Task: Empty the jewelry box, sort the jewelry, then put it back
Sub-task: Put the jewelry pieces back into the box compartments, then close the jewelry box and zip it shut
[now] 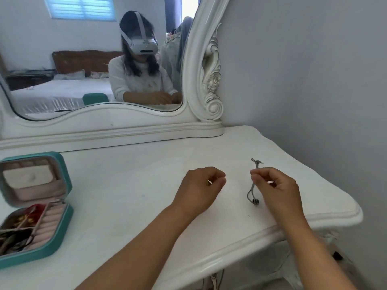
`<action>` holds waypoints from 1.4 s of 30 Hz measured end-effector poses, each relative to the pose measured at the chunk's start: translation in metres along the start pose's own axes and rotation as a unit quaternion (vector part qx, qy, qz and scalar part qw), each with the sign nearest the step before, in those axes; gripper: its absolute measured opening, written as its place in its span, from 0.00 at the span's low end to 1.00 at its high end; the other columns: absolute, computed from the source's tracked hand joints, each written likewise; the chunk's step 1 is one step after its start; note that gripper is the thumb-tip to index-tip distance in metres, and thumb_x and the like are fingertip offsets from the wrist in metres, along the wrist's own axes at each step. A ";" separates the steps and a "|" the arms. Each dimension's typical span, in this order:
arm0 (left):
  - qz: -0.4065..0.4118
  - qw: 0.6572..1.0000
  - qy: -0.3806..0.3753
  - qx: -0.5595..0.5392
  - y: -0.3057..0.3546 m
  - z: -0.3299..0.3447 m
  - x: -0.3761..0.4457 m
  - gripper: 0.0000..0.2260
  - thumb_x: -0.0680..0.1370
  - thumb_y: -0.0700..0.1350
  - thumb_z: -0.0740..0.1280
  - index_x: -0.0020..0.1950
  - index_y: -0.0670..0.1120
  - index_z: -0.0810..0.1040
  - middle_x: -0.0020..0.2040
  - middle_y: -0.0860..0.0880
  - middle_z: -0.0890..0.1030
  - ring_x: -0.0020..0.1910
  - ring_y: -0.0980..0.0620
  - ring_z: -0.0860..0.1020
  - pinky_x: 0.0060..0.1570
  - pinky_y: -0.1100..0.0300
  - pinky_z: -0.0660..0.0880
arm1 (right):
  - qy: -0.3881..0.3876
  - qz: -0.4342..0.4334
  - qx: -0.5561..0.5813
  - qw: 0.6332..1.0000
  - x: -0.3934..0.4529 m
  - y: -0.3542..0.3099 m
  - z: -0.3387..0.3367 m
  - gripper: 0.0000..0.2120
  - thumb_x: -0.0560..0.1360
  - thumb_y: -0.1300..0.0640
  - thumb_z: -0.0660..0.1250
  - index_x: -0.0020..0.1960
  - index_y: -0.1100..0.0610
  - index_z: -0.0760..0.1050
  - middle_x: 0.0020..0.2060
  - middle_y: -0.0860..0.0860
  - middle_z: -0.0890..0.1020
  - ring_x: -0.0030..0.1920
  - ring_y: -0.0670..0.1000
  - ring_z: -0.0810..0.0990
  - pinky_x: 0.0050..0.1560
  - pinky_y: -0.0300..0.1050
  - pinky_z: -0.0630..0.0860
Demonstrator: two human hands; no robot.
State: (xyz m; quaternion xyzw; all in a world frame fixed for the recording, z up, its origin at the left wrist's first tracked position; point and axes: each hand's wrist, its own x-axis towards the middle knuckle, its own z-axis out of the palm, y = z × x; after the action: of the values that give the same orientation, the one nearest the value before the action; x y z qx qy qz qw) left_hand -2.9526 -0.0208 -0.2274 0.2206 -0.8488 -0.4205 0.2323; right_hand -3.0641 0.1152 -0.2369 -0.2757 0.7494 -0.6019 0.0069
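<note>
From the head camera: the right hand is up over the white dressing table, thumb and forefinger pinching a thin silver bracelet near its middle. One end pokes up past the fingers, and the looped end with a little dark charm hangs down toward the tabletop. The left hand sits just beside it with fingers curled in tight; can't tell if there's anything tiny between them.

Far left on the table there's the teal jewelry box, lid standing open, pink lining inside, with some red, gold and dark bits in the compartments. It's well apart from both hands. A big white-framed mirror stands at the back.
</note>
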 end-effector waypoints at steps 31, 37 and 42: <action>-0.095 0.935 0.326 0.103 -0.154 -0.270 -0.128 0.16 0.71 0.47 0.71 0.55 0.54 0.70 0.53 0.55 0.75 0.47 0.57 0.75 0.41 0.70 0.71 | -0.259 -0.057 -0.001 0.964 -0.095 -0.133 0.288 0.17 0.69 0.54 0.72 0.53 0.49 0.69 0.49 0.45 0.75 0.45 0.42 0.74 0.39 0.29 0.68; -0.105 0.965 0.177 -0.160 -0.167 -0.271 -0.127 0.34 0.72 0.45 0.70 0.71 0.61 0.55 0.67 0.55 0.71 0.62 0.55 0.75 0.60 0.54 0.75 | -0.354 -0.026 0.070 0.932 -0.096 -0.125 0.295 0.31 0.72 0.51 0.69 0.70 0.43 0.59 0.63 0.40 0.71 0.61 0.44 0.73 0.58 0.45 0.75; -0.044 0.964 0.185 -0.188 -0.171 -0.280 -0.131 0.23 0.74 0.57 0.64 0.68 0.64 0.62 0.61 0.62 0.75 0.60 0.63 0.75 0.52 0.65 0.77 | -0.378 -0.056 0.158 0.911 -0.099 -0.132 0.289 0.24 0.70 0.42 0.64 0.66 0.41 0.66 0.56 0.42 0.77 0.49 0.34 0.78 0.41 0.28 0.76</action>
State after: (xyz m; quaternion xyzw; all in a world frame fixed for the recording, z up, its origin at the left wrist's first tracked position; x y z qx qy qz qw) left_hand -2.6556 -0.2113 -0.2440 0.2839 -0.6865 -0.5338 0.4039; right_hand -2.8277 -0.1195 -0.2286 -0.5191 0.5692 -0.5630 0.2993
